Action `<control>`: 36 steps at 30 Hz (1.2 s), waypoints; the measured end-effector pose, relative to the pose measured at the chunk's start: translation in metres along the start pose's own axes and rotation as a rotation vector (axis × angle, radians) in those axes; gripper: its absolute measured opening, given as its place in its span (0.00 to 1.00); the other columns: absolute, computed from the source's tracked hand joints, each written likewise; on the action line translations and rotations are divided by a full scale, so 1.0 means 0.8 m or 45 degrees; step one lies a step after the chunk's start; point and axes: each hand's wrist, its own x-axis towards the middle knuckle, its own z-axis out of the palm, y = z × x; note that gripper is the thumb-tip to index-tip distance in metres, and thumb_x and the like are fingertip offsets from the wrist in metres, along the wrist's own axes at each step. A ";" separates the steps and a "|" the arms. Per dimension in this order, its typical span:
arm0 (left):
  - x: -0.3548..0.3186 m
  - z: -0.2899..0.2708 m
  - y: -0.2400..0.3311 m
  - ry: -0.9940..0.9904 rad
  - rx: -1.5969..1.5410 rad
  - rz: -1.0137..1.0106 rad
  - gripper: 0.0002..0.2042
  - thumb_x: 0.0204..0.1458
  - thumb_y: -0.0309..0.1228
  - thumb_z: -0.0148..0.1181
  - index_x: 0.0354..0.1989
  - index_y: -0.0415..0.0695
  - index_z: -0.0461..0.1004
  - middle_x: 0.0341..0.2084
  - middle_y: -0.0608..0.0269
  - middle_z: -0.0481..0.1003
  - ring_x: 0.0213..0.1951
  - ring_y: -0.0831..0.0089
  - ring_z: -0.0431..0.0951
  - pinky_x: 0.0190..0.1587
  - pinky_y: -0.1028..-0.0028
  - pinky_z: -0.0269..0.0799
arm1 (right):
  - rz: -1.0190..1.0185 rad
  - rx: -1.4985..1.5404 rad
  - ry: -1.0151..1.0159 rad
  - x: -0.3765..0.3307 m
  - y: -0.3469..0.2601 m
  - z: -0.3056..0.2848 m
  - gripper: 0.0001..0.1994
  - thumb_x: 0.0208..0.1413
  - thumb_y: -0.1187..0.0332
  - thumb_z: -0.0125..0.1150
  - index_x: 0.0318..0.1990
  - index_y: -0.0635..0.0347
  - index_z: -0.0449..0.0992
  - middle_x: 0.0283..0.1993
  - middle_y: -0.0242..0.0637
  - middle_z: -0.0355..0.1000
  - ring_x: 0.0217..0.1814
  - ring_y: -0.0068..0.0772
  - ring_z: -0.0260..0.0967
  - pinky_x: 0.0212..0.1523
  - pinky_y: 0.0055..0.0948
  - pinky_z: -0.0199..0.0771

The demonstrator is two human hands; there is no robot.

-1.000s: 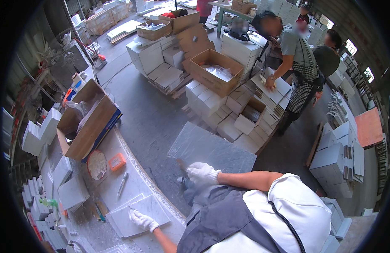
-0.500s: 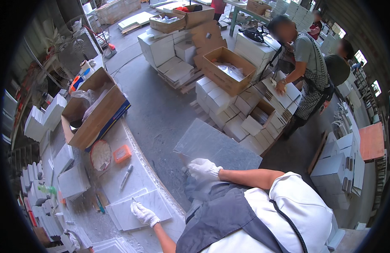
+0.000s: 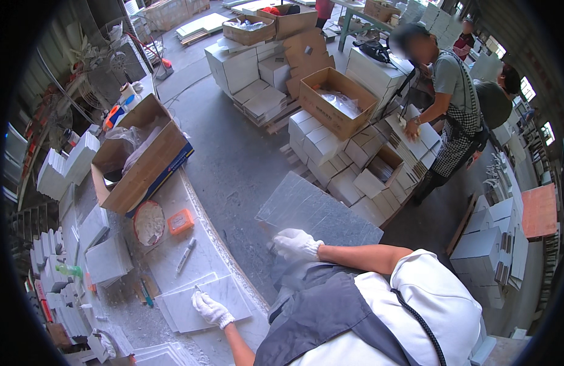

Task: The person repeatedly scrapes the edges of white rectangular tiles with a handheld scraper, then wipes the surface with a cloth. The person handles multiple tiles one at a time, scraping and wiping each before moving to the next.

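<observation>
My left hand (image 3: pixel 213 310), in a white knitted glove, rests on a pale, grey-veined tile (image 3: pixel 236 293) that overlaps another like it on the workbench. Its fingers are drawn together; a small dark speck shows at their tips, too little to name. My right hand (image 3: pixel 297 245), gloved the same way, is closed beside the near left edge of a large grey stone slab (image 3: pixel 321 210). Whatever it grips is blurred and cannot be made out. A white marker pen (image 3: pixel 186 255), an orange box (image 3: pixel 180 221) and a round dish of whitish paste (image 3: pixel 150 223) lie beyond the left hand.
A cardboard box (image 3: pixel 141 161) with plastic wrapping stands on the dusty bench (image 3: pixel 172 244). Stacked tiles (image 3: pixel 108 259) line its left side. Across the aisle, a co-worker (image 3: pixel 447 91) leans over tiles near an open carton (image 3: pixel 338 104) on stacked white boxes.
The whole view has shifted slightly. A thin piece that stuck out from my right hand is now lost in blur. My left hand stays on the tile.
</observation>
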 end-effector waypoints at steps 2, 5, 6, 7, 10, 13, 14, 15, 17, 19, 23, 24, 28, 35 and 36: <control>0.000 0.000 -0.002 0.001 0.015 0.015 0.14 0.64 0.28 0.51 0.54 0.33 0.73 0.53 0.45 0.72 0.52 0.55 0.76 0.52 0.65 0.76 | 0.007 0.009 -0.006 0.002 0.002 -0.002 0.18 0.64 0.56 0.62 0.53 0.60 0.77 0.39 0.31 0.77 0.35 0.22 0.74 0.36 0.26 0.78; -0.001 0.001 -0.007 -0.009 0.014 0.009 0.14 0.65 0.28 0.51 0.54 0.33 0.73 0.53 0.45 0.72 0.53 0.55 0.76 0.53 0.65 0.76 | -0.006 -0.016 -0.004 0.005 0.009 -0.005 0.19 0.64 0.56 0.61 0.54 0.60 0.76 0.40 0.32 0.77 0.36 0.23 0.75 0.37 0.26 0.78; -0.001 0.001 -0.008 -0.010 0.022 0.014 0.14 0.65 0.28 0.51 0.54 0.33 0.73 0.53 0.45 0.72 0.53 0.55 0.76 0.53 0.64 0.76 | -0.016 -0.015 -0.007 0.006 0.011 -0.005 0.19 0.64 0.56 0.61 0.55 0.60 0.76 0.40 0.32 0.77 0.37 0.23 0.75 0.37 0.26 0.78; -0.001 0.001 -0.010 -0.010 0.029 0.019 0.14 0.65 0.28 0.51 0.54 0.33 0.73 0.53 0.45 0.72 0.53 0.55 0.76 0.53 0.64 0.76 | -0.026 -0.014 -0.009 0.007 0.013 -0.005 0.19 0.65 0.56 0.60 0.55 0.61 0.76 0.41 0.32 0.77 0.37 0.23 0.75 0.38 0.26 0.78; -0.001 0.004 -0.014 -0.026 -0.078 -0.123 0.14 0.65 0.28 0.51 0.53 0.33 0.74 0.53 0.44 0.72 0.54 0.55 0.76 0.55 0.64 0.75 | -0.034 -0.005 0.015 0.006 0.015 -0.005 0.19 0.66 0.57 0.59 0.55 0.61 0.76 0.43 0.33 0.77 0.39 0.23 0.75 0.39 0.26 0.78; -0.001 0.005 -0.016 0.025 0.022 0.067 0.15 0.66 0.29 0.50 0.54 0.31 0.73 0.53 0.44 0.73 0.53 0.54 0.75 0.58 0.61 0.71 | -0.059 0.048 0.010 -0.002 0.013 -0.004 0.14 0.66 0.58 0.59 0.50 0.59 0.78 0.40 0.29 0.77 0.37 0.20 0.73 0.37 0.25 0.75; -0.002 0.006 -0.017 0.028 0.000 0.063 0.15 0.66 0.29 0.50 0.54 0.31 0.73 0.53 0.44 0.73 0.54 0.54 0.75 0.58 0.61 0.71 | -0.010 0.013 -0.005 -0.006 0.011 -0.006 0.16 0.65 0.57 0.60 0.51 0.59 0.79 0.41 0.28 0.78 0.38 0.21 0.74 0.39 0.25 0.76; -0.002 0.006 -0.018 0.012 -0.017 0.039 0.15 0.66 0.29 0.50 0.54 0.31 0.73 0.53 0.44 0.73 0.54 0.54 0.75 0.58 0.62 0.71 | -0.067 -0.023 0.028 -0.010 0.008 -0.006 0.16 0.65 0.57 0.60 0.51 0.59 0.79 0.41 0.28 0.78 0.39 0.22 0.74 0.39 0.26 0.76; -0.002 0.007 -0.021 -0.005 -0.046 0.005 0.16 0.66 0.29 0.50 0.55 0.31 0.73 0.53 0.44 0.73 0.54 0.53 0.75 0.59 0.62 0.71 | -0.121 -0.134 0.190 -0.019 -0.003 -0.011 0.17 0.64 0.57 0.61 0.52 0.58 0.79 0.39 0.28 0.78 0.39 0.23 0.75 0.39 0.26 0.76; -0.001 0.009 -0.026 -0.005 -0.059 0.001 0.16 0.66 0.29 0.50 0.55 0.31 0.73 0.53 0.44 0.73 0.55 0.53 0.74 0.59 0.62 0.71 | -0.151 0.169 0.310 -0.029 -0.026 -0.021 0.14 0.63 0.62 0.61 0.52 0.57 0.79 0.43 0.31 0.77 0.41 0.25 0.75 0.39 0.28 0.77; 0.001 0.012 -0.031 0.037 0.071 0.082 0.13 0.64 0.26 0.51 0.54 0.33 0.73 0.54 0.45 0.72 0.54 0.54 0.75 0.55 0.63 0.75 | -0.853 0.422 0.607 -0.078 -0.110 -0.071 0.15 0.64 0.65 0.61 0.55 0.56 0.74 0.44 0.33 0.77 0.36 0.25 0.76 0.38 0.27 0.82; 0.002 0.012 -0.031 0.036 0.009 0.105 0.13 0.64 0.26 0.51 0.54 0.33 0.73 0.54 0.45 0.72 0.54 0.54 0.75 0.55 0.63 0.76 | -1.128 0.456 0.592 -0.088 -0.148 -0.087 0.15 0.65 0.66 0.60 0.57 0.56 0.73 0.44 0.34 0.77 0.35 0.27 0.77 0.35 0.26 0.81; 0.000 0.011 -0.026 -0.005 -0.080 -0.030 0.15 0.65 0.28 0.50 0.54 0.32 0.73 0.54 0.45 0.72 0.53 0.55 0.75 0.55 0.65 0.74 | -1.656 0.710 0.551 -0.209 -0.235 -0.128 0.10 0.65 0.61 0.61 0.48 0.52 0.73 0.36 0.23 0.70 0.32 0.13 0.66 0.28 0.16 0.67; -0.005 0.009 -0.021 0.044 -0.105 -0.023 0.13 0.65 0.27 0.52 0.53 0.33 0.73 0.52 0.48 0.72 0.48 0.59 0.77 0.53 0.65 0.76 | -1.346 1.168 0.138 -0.174 -0.286 -0.145 0.08 0.69 0.58 0.56 0.46 0.48 0.74 0.33 0.22 0.69 0.31 0.14 0.67 0.29 0.14 0.72; -0.005 0.010 -0.022 0.044 -0.114 -0.032 0.12 0.65 0.27 0.52 0.53 0.34 0.73 0.52 0.48 0.72 0.48 0.59 0.78 0.51 0.65 0.77 | -1.140 1.196 0.081 -0.141 -0.262 -0.127 0.06 0.70 0.59 0.54 0.44 0.46 0.74 0.33 0.20 0.69 0.30 0.14 0.66 0.29 0.15 0.71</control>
